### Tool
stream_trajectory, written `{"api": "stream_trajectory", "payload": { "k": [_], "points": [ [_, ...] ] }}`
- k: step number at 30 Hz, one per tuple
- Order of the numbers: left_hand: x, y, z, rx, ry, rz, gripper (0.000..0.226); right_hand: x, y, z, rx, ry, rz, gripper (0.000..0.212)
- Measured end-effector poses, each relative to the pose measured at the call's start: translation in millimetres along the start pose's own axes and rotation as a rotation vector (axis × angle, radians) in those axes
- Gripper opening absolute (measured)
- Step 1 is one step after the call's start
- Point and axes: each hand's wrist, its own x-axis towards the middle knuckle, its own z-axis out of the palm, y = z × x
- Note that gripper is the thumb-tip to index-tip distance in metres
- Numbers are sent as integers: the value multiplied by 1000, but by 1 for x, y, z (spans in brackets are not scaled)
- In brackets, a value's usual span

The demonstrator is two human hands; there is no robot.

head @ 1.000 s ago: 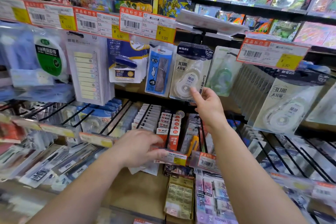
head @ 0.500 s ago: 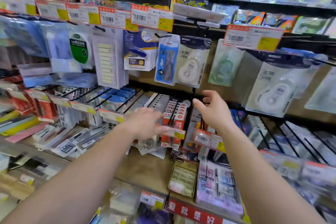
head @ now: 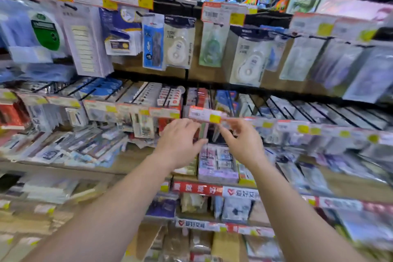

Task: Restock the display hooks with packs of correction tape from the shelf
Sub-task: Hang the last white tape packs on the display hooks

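Neither grip had closed on a pack. The left hand [head: 180, 140] reached in with fingers spread and nearly straight, holding nothing. The right hand [head: 240, 140] had thumb and forefinger drawn close together just under a price tag [head: 207, 114] at the tip of a lower hook; blur hid whether they pinched anything. Both hands met at that hook, probably to work at the packs hanging behind the tag. The packs of correction tape [head: 179, 48] hung well above on the upper display hooks, with a fuller row [head: 247, 59] to the right, faces outward so shoppers could read them. Boxed stock sat on the shelf [head: 136, 161] below the hands.
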Motion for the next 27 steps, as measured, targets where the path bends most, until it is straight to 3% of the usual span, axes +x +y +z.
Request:
{"api": "stream_trajectory", "payload": {
  "k": [9, 17, 21, 24, 27],
  "points": [
    [15, 82, 61, -50, -220, 83, 52, -43, 115, -44, -34, -65, 310, 39],
    [64, 171, 158, -75, -429, 62, 57, -43, 250, -98, -29, -95, 548, 41],
    [107, 221, 213, -212, -569, -81, 58, -16, 329, -127, -20, -140, 653, 43],
    [137, 258, 250, -416, -676, -320, 64, 7, 383, -144, -46, -181, 713, 43],
    [161, 284, 287, -472, -682, -509, 60, 32, 429, -154, -39, -244, 755, 39]
  ]
}}
